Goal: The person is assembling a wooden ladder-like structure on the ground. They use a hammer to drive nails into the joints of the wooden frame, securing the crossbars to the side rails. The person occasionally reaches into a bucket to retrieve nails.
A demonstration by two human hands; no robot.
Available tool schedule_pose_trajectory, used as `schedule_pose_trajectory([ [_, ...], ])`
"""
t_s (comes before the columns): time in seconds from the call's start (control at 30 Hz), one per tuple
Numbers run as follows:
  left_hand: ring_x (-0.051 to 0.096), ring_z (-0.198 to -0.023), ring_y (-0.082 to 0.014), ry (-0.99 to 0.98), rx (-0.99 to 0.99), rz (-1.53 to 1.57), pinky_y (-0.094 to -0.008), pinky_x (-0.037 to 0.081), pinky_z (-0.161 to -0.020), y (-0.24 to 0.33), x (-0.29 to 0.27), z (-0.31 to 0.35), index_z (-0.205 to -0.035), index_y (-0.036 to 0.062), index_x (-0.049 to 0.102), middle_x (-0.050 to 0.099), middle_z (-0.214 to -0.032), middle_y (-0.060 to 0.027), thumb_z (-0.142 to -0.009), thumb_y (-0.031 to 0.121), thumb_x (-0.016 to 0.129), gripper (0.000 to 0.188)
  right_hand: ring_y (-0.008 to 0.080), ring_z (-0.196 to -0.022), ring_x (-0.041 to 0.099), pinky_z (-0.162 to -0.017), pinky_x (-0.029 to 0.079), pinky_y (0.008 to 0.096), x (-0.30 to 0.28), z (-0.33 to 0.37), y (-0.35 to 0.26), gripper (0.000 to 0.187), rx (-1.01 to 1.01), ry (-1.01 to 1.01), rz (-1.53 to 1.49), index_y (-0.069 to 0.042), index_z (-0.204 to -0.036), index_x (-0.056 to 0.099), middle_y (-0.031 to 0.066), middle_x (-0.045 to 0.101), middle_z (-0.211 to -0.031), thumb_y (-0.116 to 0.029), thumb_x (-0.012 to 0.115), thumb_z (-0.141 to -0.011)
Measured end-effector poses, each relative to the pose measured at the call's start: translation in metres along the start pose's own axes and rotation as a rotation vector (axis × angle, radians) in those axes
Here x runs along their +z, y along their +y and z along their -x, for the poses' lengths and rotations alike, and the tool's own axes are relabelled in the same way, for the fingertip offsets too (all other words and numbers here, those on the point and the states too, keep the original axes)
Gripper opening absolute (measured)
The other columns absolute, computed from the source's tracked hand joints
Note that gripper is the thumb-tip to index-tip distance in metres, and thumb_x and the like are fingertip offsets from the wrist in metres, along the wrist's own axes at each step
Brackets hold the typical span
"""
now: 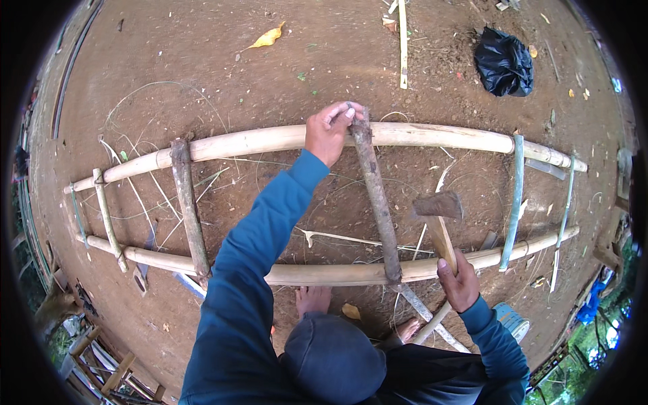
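Note:
My left hand point(326, 135) is at the far end of the middle crosspiece point(375, 196), a bark-covered branch. Its thumb and fingertips are pinched together; what they hold, if anything, is too small to make out. That branch lies across two pale bamboo poles, the far pole point(439, 133) and the near pole point(324, 274), which form a ladder-like frame on the ground. In my right hand point(460, 282) is a hatchet point(442, 241), gripped by its wooden handle. Its rusty head is raised over the frame, right of the middle crosspiece and apart from it.
Another bark-covered crosspiece point(189, 202) and a greenish one point(514, 202) join the poles. Thin strips and loops of fibre litter the dirt floor. A black plastic bag point(503, 62) lies far right, near a bamboo strip point(403, 47). A blue container point(511, 319) stands near my right arm.

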State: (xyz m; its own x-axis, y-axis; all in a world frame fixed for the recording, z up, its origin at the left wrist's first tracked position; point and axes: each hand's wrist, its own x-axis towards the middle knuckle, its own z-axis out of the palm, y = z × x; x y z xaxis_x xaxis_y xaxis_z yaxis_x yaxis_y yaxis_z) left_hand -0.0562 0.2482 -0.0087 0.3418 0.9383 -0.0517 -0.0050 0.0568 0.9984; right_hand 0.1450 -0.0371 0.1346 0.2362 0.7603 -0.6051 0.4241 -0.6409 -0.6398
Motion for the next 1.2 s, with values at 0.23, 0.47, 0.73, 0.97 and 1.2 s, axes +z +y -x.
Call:
schedule_pose_trajectory([
  [0.23, 0.061, -0.086, -0.0122, 0.026, 0.044, 0.049, -0.0275, 0.048, -0.081, -0.009, 0.007, -0.004, -0.099, -0.002, 0.066, 0.068, -0.089, -0.0056, -0.096, 0.012, 0.056, 0.018, 0.0202, -0.057, 0.052, -0.056, 0.042, 0.036, 0.006, -0.025, -0.009, 0.031, -0.06, 0.036, -0.033, 0.002, -0.104, 0.055, 0.0153, 0.053, -0.065, -0.028, 0.053, -0.098],
  [0.47, 0.061, -0.088, -0.0143, 0.062, 0.046, -0.106, -0.0285, 0.048, -0.084, -0.002, 0.011, -0.004, -0.096, -0.0018, 0.067, 0.068, -0.088, -0.0076, -0.096, 0.012, 0.056, 0.018, 0.0293, -0.056, 0.058, -0.055, 0.044, 0.0392, 0.02, -0.06, -0.048, 0.03, -0.2, 0.116, -0.027, 0.001, -0.105, 0.053, 0.0189, 0.054, -0.066, -0.029, 0.051, -0.099],
  [0.73, 0.06, -0.087, -0.0175, 0.131, 0.172, -0.235, -0.0296, 0.048, -0.081, -0.003, 0.016, 0.0, -0.097, 0.0, 0.069, 0.07, -0.088, -0.0083, -0.092, 0.008, 0.06, 0.013, 0.0454, -0.067, 0.062, -0.058, 0.046, 0.0475, 0.029, -0.095, -0.077, 0.032, -0.279, 0.144, 0.056, 0.001, -0.112, 0.048, 0.026, 0.058, -0.072, -0.029, 0.047, -0.1],
  [0.97, 0.06, -0.086, -0.0203, 0.215, 0.325, -0.361, -0.0308, 0.048, -0.08, -0.008, 0.015, 0.004, -0.094, 0.0031, 0.072, 0.072, -0.088, -0.0059, -0.088, 0.005, 0.063, 0.011, 0.0371, -0.061, 0.064, -0.054, 0.046, 0.0439, 0.008, -0.107, -0.137, 0.032, -0.438, 0.155, 0.021, 0.0, -0.119, 0.046, 0.0216, 0.059, -0.07, -0.026, 0.045, -0.101],
  [1.2, 0.06, -0.085, -0.0239, 0.243, 0.351, -0.385, -0.0331, 0.049, -0.079, -0.008, 0.021, 0.004, -0.093, 0.0038, 0.072, 0.072, -0.088, -0.0071, -0.085, 0.004, 0.066, 0.011, 0.0284, -0.05, 0.062, -0.045, 0.044, 0.0423, 0.015, -0.134, -0.127, 0.032, -0.422, 0.124, 0.222, 0.0, -0.116, 0.045, 0.0171, 0.055, -0.059, -0.028, 0.044, -0.102],
])
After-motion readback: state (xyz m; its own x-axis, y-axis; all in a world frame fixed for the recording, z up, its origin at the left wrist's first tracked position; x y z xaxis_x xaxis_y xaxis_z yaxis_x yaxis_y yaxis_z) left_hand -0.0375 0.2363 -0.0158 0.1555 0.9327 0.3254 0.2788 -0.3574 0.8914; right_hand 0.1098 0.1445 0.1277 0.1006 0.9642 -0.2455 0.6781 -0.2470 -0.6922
